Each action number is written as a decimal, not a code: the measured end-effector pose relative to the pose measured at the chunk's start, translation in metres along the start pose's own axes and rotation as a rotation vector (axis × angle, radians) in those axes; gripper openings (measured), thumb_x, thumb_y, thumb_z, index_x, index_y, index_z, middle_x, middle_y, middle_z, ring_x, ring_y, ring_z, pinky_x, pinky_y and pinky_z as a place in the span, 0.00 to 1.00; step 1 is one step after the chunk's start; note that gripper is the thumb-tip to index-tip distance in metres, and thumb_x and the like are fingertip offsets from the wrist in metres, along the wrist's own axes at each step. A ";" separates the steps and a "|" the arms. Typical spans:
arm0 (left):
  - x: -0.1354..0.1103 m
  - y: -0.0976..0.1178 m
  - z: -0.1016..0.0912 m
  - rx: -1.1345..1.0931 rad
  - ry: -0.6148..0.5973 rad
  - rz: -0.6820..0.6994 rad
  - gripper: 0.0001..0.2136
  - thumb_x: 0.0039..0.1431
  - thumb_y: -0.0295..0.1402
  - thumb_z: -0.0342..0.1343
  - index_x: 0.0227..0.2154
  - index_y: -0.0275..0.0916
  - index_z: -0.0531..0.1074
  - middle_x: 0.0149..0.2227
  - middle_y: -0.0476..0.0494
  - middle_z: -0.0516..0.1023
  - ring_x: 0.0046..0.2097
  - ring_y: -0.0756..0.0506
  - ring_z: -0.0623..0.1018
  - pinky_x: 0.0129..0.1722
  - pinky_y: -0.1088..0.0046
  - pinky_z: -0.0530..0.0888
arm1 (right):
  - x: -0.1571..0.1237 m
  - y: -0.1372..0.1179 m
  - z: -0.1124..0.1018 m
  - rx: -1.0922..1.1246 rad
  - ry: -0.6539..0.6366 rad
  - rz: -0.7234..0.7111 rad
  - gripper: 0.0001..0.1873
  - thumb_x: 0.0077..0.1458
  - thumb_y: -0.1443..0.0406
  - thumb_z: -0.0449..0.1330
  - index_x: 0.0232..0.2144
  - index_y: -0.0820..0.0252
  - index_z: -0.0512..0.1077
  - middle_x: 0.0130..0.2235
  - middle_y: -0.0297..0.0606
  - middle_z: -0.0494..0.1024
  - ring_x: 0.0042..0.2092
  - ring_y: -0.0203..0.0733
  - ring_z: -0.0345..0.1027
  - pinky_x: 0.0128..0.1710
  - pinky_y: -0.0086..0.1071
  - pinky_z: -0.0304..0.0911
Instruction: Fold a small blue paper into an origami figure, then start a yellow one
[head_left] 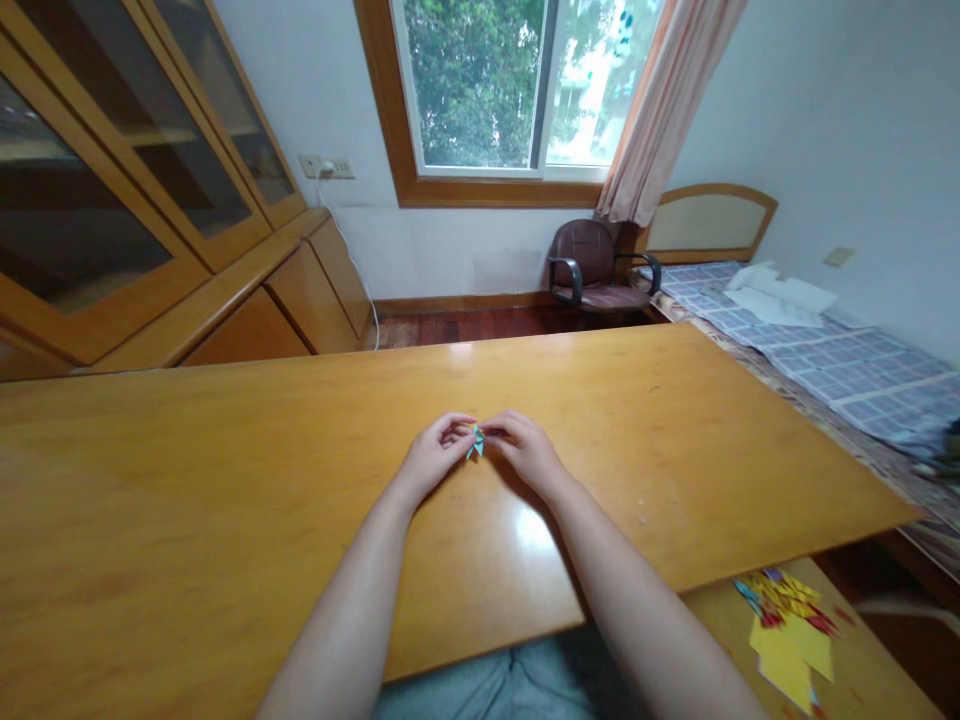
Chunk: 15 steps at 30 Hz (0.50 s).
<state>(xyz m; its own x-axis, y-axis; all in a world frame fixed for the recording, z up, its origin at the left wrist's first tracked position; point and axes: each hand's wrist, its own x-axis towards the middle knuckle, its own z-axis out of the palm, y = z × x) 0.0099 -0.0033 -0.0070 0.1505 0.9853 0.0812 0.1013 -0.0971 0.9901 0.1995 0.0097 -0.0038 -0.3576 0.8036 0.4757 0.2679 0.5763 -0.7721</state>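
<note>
Just above the middle of the wooden table [225,500], a small light-blue piece of folded paper [478,442] is pinched between my two hands. My left hand [442,445] grips it from the left with thumb and fingers. From the right, my right hand [523,445] holds its other side, fingers bent together. Pointed flaps of the paper stick out downward between the fingertips. The exact folds are too small to make out, and the fingers cover part of it.
Lower right, a lower wooden surface [720,625] bears yellow paper sheets [787,655] and a pile of colourful folded pieces [784,595]. A chair [589,265] stands beyond the table, a bed [817,360] to the right, wooden cabinets [300,290] at left.
</note>
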 end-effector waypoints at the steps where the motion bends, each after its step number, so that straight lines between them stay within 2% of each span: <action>1: 0.000 0.000 0.000 -0.010 0.001 0.001 0.17 0.53 0.42 0.62 0.41 0.37 0.72 0.34 0.45 0.77 0.36 0.46 0.78 0.39 0.70 0.76 | 0.000 -0.001 0.000 0.005 0.003 -0.002 0.07 0.58 0.69 0.62 0.39 0.56 0.77 0.38 0.38 0.78 0.41 0.41 0.72 0.44 0.34 0.68; 6: 0.002 -0.001 -0.003 -0.016 -0.027 0.003 0.15 0.55 0.42 0.61 0.40 0.37 0.73 0.35 0.45 0.78 0.37 0.46 0.78 0.40 0.70 0.75 | 0.000 -0.002 0.000 0.008 -0.011 -0.003 0.07 0.58 0.70 0.62 0.39 0.56 0.77 0.38 0.38 0.78 0.40 0.40 0.72 0.44 0.34 0.68; 11: 0.002 -0.002 -0.004 0.015 -0.076 -0.012 0.12 0.56 0.41 0.60 0.35 0.38 0.73 0.31 0.46 0.78 0.33 0.47 0.77 0.36 0.71 0.73 | -0.001 -0.003 0.001 -0.004 -0.023 -0.027 0.08 0.58 0.71 0.61 0.39 0.57 0.77 0.37 0.38 0.78 0.41 0.40 0.72 0.44 0.34 0.68; 15: 0.003 -0.003 -0.004 0.016 -0.041 -0.005 0.11 0.53 0.41 0.62 0.31 0.38 0.73 0.29 0.47 0.77 0.32 0.47 0.77 0.35 0.72 0.73 | -0.002 -0.002 0.005 0.015 0.031 -0.007 0.08 0.57 0.70 0.61 0.40 0.57 0.76 0.38 0.38 0.78 0.41 0.40 0.72 0.44 0.34 0.68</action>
<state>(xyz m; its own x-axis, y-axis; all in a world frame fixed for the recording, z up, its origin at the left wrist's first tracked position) 0.0059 0.0002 -0.0095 0.1905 0.9791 0.0710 0.1183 -0.0947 0.9884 0.1956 0.0060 -0.0050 -0.3315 0.8039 0.4938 0.2520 0.5799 -0.7748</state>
